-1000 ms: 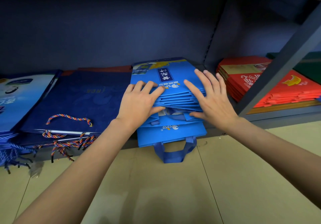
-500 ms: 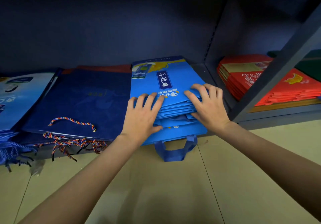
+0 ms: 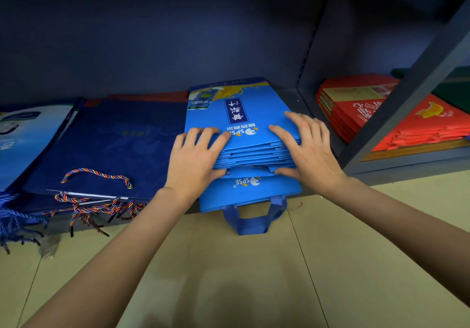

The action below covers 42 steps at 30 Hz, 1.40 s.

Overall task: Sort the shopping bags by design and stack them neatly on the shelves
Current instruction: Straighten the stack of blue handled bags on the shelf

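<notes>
Right at the middle of the bottom shelf (image 3: 295,93), a stack of bright blue bags (image 3: 236,121) lies flat, its top bag printed with white characters and an SPSE logo. The lowest bag of the stack sticks out past the shelf edge, and its blue handle loop (image 3: 254,218) hangs down over the tiled floor (image 3: 229,276).

Both hands clasp the near end of the stack. The left hand (image 3: 195,159) has its fingers laid close together and bent over the top bag's near left corner, with the thumb tucked under the upper layers. The right hand (image 3: 309,149) lies on the near right corner, fingers slightly spread and curved on top, thumb pressed in beneath the same layers.

Just left of the stack, touching it, lies a pile of navy bags (image 3: 119,144) with multicoloured rope handles (image 3: 96,175) trailing off the shelf. Farther left sits a pale blue and white bag (image 3: 23,139). Beyond the upright post (image 3: 412,91) on the right, a pile of red bags (image 3: 381,119) rests in the neighbouring bay.
</notes>
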Motion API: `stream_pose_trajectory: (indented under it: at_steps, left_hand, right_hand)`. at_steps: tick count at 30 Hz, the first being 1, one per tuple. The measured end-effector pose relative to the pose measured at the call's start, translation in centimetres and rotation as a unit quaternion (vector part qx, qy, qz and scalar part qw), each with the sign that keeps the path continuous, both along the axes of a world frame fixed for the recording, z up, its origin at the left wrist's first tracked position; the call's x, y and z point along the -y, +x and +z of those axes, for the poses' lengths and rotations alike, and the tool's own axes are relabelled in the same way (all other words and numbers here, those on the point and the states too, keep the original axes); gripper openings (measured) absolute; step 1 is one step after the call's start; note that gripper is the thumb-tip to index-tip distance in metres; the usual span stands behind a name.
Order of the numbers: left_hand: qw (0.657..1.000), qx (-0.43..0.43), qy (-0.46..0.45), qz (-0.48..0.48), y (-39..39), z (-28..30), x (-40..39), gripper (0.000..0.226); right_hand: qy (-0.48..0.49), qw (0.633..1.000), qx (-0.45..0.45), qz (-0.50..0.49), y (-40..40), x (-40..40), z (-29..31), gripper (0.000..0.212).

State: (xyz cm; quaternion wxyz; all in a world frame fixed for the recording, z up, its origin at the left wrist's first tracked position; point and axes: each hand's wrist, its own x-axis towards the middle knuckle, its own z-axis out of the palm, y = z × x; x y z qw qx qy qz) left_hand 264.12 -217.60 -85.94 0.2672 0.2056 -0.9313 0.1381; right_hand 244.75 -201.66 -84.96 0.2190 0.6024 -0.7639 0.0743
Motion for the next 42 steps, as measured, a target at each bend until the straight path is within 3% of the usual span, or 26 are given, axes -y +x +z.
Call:
stream_pose_trajectory:
  at_steps: [6,13,18,24,32,37,42]
  left_hand:
    - [1.000,-0.014,0.012,-0.001,0.0,0.6,0.1,0.080]
    - [0.999,-0.026,0.023,0.004,-0.2,1.6,0.3,0.076]
    - [0.999,-0.023,0.030,0.004,-0.4,3.1,0.2,0.072]
    - [0.998,0.026,0.005,0.049,-0.4,2.8,-0.5,0.103]
    - [0.994,0.062,-0.056,0.070,-0.2,1.8,-1.5,0.115]
    - [0.993,0.039,-0.065,0.096,-0.5,1.3,-1.7,0.118]
    - [0.992,0.043,-0.090,0.074,-0.7,2.0,-0.9,0.115]
  right_hand:
    - [0.013,0.995,-0.100,-0.005,1.4,0.7,0.9,0.111]
    - [-0.039,0.988,-0.148,0.000,2.7,4.2,1.5,0.084]
    - [-0.062,0.988,-0.143,0.019,2.1,4.7,2.8,0.079]
    - [-0.048,0.990,-0.133,0.017,2.2,4.4,3.0,0.083]
    - [-0.044,0.992,-0.121,0.017,1.9,4.3,2.7,0.085]
    - [-0.034,0.993,-0.107,0.022,2.2,4.2,2.4,0.086]
    - [0.012,0.994,-0.059,0.096,0.0,2.5,3.6,0.092]
